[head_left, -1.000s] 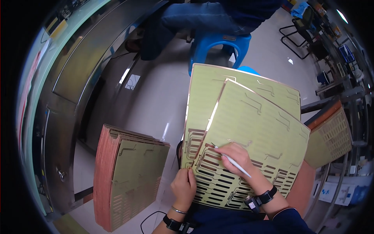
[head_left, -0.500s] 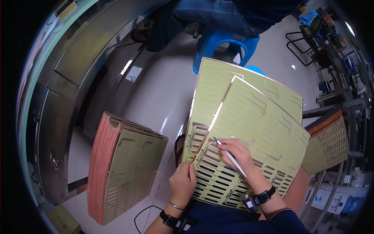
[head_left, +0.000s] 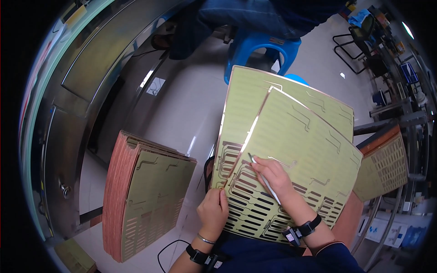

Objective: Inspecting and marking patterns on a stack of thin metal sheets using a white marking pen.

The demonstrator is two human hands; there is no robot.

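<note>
A greenish circuit board panel (head_left: 300, 136) with copper edges and dark slot-shaped traces lies tilted in front of me. Beneath it, a second circuit board panel (head_left: 243, 98) sticks out at the far and left sides. My left hand (head_left: 213, 210) is closed on the left edge of the panels, thumb on top; whether it grips one or both I cannot tell. In my right hand (head_left: 274, 177) is a slim white pen-like tool (head_left: 271, 190), held like a pencil. Its dark, thin tip rests at or just above the upper panel, beside the traces near the left edge.
On the left stands a thick stack of copper-edged panels (head_left: 152, 200). More panels (head_left: 382, 168) lean on a rack at the right. Beyond my panels are a blue plastic stool (head_left: 261, 48) and a seated person's leg (head_left: 246, 18). A metal cabinet (head_left: 63, 150) lines the far left.
My right hand has shifted slightly up and left across the upper panel, and the pen-like tool now stands steeper. The left hand keeps its place at the edge.
</note>
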